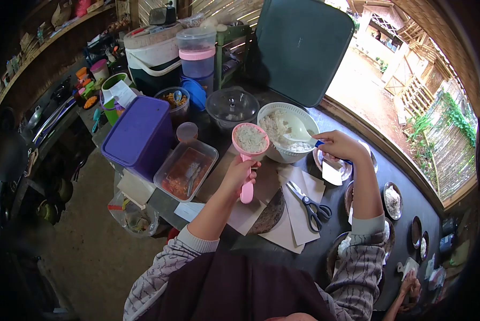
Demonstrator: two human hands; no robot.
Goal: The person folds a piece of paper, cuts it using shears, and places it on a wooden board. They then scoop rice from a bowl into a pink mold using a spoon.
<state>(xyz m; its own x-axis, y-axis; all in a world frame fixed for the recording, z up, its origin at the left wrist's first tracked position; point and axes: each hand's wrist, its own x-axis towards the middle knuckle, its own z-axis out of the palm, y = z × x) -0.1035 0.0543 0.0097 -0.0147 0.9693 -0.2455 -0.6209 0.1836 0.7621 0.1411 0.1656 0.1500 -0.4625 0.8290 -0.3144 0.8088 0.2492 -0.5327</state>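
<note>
My left hand [241, 175] is closed around the handle of a pink scoop [247, 158], held upright and filled with white rice [251, 138]. To its right stands a white bowl [289, 156] with more rice in it. My right hand [340, 145] grips the blue handle of a large white serving spoon [300, 128], whose head rests in the rice in the bowl. Below the hands, scissors [310, 206] with black handles lie on brown paper sheets [285, 227].
A clear container of red sauce [185, 168], a purple lidded box [137, 134] and a clear-lidded pot [232, 107] stand to the left. Several dishes with rice [392, 201] line the table's right side. Another person's hands [409, 283] hold something white at lower right.
</note>
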